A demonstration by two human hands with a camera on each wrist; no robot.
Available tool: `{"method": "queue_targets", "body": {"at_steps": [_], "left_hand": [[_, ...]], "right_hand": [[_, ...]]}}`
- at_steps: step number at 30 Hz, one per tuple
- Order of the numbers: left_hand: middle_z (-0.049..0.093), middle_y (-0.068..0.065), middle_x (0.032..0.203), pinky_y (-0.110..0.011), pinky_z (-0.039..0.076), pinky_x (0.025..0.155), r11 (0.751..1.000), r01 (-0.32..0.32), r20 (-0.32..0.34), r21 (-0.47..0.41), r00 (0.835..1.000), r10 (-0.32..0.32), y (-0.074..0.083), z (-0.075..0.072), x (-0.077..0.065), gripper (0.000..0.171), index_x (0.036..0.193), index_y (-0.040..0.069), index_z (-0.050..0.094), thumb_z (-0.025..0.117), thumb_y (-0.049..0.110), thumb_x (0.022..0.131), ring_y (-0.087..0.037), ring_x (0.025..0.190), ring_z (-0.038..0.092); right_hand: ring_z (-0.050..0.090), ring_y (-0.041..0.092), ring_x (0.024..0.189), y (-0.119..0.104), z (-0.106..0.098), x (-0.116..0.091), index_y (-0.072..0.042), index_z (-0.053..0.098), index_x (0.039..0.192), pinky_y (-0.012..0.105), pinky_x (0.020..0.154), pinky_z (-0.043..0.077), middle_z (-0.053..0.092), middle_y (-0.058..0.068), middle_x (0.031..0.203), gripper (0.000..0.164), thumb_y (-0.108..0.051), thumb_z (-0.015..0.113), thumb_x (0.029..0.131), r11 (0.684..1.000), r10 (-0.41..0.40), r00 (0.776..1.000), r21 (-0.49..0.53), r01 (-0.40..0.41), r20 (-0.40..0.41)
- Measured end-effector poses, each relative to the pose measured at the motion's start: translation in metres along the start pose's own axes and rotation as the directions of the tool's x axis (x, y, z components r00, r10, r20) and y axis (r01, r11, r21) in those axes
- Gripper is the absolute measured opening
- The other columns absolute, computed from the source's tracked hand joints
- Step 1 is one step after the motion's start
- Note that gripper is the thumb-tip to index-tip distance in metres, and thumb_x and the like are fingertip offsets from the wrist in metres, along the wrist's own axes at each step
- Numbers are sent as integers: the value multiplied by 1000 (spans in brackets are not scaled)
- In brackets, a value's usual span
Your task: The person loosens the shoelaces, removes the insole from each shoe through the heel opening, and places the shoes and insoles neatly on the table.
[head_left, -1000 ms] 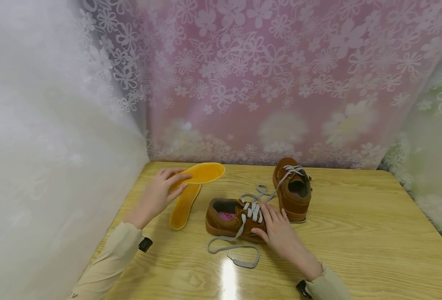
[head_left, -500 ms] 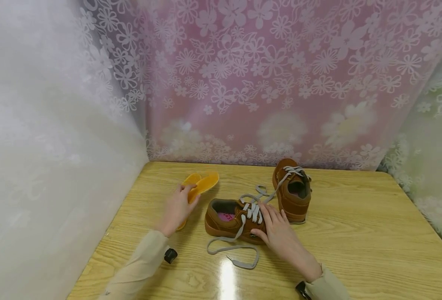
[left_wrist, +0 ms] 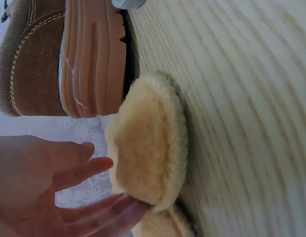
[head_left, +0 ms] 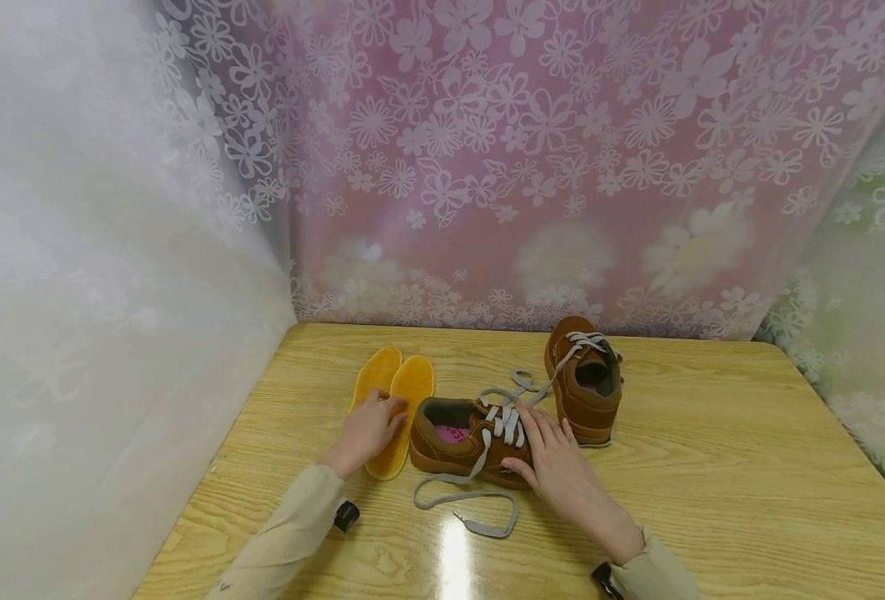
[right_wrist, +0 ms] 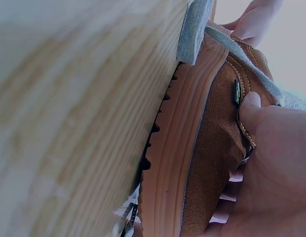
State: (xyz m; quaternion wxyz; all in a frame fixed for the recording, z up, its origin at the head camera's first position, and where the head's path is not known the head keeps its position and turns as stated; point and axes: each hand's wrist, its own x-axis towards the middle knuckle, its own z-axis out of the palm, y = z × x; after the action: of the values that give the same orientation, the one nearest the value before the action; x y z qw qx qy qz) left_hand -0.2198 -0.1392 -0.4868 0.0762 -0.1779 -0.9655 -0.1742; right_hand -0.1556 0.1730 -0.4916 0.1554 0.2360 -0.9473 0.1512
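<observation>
Two yellow fleecy insoles lie side by side at the table's left: one insole (head_left: 375, 375) farther left, the other insole (head_left: 413, 382) beside the near shoe's heel. My left hand (head_left: 368, 432) is over them, its fingertips touching the right one near its middle; in the left wrist view, the thumb stands apart from the insole (left_wrist: 145, 143). A brown lace-up shoe (head_left: 450, 450) lies sideways with its heel to the left, a pink patch inside. My right hand (head_left: 562, 471) holds this shoe across the toe, thumb on the near side and fingers over the top.
Behind my right hand stands the second brown shoe (head_left: 592, 392), toe pointing away. A long grey lace (head_left: 480, 492) loops on the table (head_left: 712, 467) in front of the near shoe. A floral curtain (head_left: 487, 167) hangs along the back.
My left hand has brought the held insole down and toward me, laid it beside the other one, and loosened its grip. The right hand has stayed on the shoe.
</observation>
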Motion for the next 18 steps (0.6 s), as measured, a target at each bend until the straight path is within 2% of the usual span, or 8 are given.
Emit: {"method": "queue_targets", "body": {"at_steps": [3,7,12,14,18], "left_hand": [[65,-23,121,-52,54,92,1000,-15,14,-4,1000,15,-2,-2,-3,26,124,3,70,66,11,99,-40,107,65],[59,-28,133,-56,46,103,1000,-5,79,-2,997,6,-7,-7,-8,35,133,2,64,65,14,100,-46,122,57],[48,-33,144,-64,45,101,1000,27,166,8,986,-28,-11,-12,-12,44,143,8,58,63,22,102,-51,130,48],[47,-33,145,-65,46,99,999,40,172,3,984,-40,-13,-12,-12,46,145,9,55,62,24,103,-52,130,47],[50,-31,142,-62,44,102,998,67,115,-7,991,-66,-15,-13,-11,47,144,6,56,63,25,102,-51,129,48]], "right_hand": [[51,44,131,0,0,0,3,40,151,67,107,38,53,27,140,80,-41,72,92,1000,0,1000,0,0,-1],[51,44,131,0,1,0,3,40,151,67,107,38,53,27,140,80,-41,72,92,1000,0,1000,4,0,-1],[52,43,131,1,1,0,3,40,151,67,107,37,53,27,140,80,-42,71,93,1000,-1,1000,3,1,2],[52,43,130,1,2,0,2,40,152,66,107,37,53,26,140,80,-42,71,92,1000,0,1000,0,0,2],[52,43,131,1,0,0,2,39,152,66,107,38,52,26,141,80,-42,71,93,1000,5,1000,4,-5,11]]}}
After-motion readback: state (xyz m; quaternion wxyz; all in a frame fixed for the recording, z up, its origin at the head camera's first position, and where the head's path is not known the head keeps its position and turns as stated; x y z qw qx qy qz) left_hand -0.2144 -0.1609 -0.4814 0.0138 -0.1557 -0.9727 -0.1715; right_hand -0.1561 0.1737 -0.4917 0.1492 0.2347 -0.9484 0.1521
